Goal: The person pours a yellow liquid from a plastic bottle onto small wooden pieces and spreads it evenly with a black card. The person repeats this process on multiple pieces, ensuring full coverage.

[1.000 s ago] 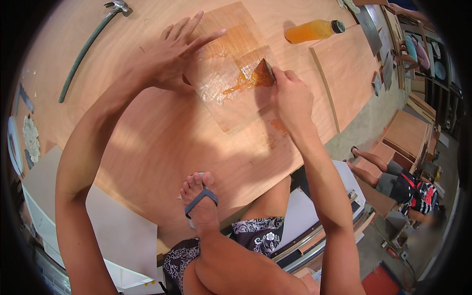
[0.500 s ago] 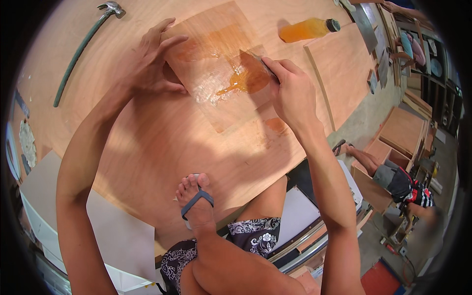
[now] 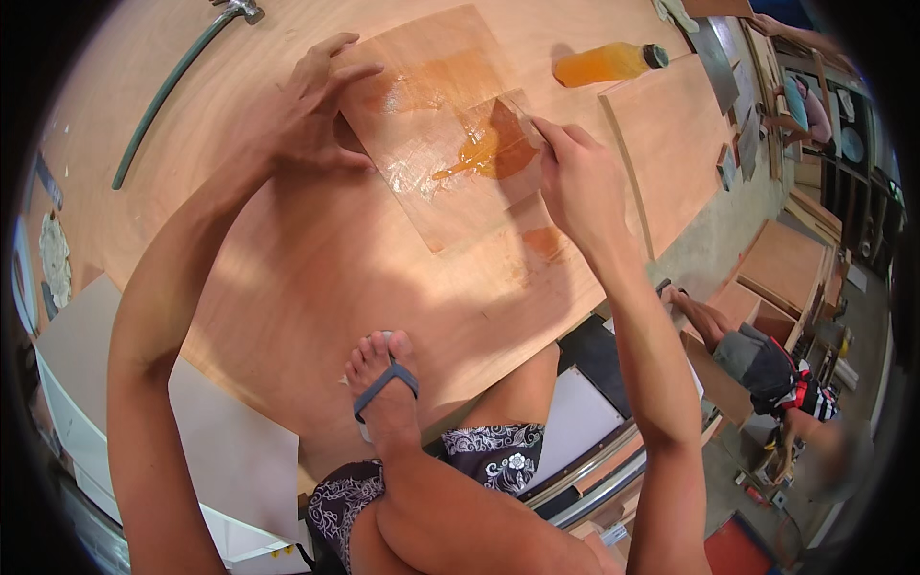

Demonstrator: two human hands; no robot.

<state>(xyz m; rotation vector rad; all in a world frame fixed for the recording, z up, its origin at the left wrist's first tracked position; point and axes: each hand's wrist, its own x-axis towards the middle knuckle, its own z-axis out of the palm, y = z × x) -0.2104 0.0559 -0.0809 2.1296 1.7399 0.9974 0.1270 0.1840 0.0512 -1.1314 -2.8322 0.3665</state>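
A thin wood sheet (image 3: 422, 48) lies tilted on the big plywood board (image 3: 287, 355), with wet orange glue (image 3: 487, 153) pooled and smeared over it. A smaller patch of sheet overlaps its right side. My left hand (image 3: 305, 110) is at the sheet's left edge, fingers and thumb spread apart around that edge. Gripped in my right hand (image 3: 580, 182) is a thin scraper (image 3: 529, 123), mostly hidden by the fingers and seen nearly edge-on beside the glue. Beyond that hand a bottle of orange liquid (image 3: 604, 65) with a dark cap lies on its side.
A claw hammer (image 3: 177, 86) rests at the far left. Another wood panel (image 3: 676, 144) lies to the right. My sandalled foot (image 3: 383, 383) is on the board's near edge. White panels (image 3: 230, 431) stand at the lower left. Another person (image 3: 767, 364) is at work at the right.
My right hand has drawn slightly right, and the scraper has turned from lying across the glue to nearly edge-on. My left hand keeps its place at the sheet. The whole view has shifted a little.
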